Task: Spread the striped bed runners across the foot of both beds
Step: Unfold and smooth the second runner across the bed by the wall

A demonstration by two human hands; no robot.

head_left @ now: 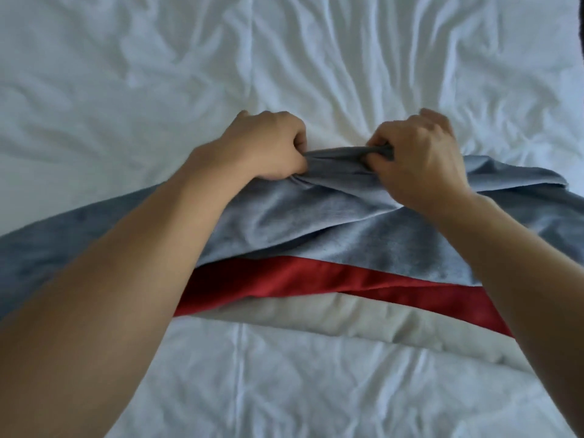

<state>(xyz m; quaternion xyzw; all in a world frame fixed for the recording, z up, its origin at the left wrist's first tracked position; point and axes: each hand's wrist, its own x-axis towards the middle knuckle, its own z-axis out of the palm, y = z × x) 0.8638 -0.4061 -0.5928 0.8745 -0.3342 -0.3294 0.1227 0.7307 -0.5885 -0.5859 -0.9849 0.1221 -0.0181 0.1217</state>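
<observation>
We are finding the left hand (268, 147) and right hand (417, 159) each pinching the far edge of the bed runner (316, 222), its grey, red and pale bands lying across the wrinkled white bed (126, 74). Both runner ends are running out of frame.

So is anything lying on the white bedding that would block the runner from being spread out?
Nothing visible does. Both the left hand and right hand grip the runner, and the white bedding around it is bare.
</observation>
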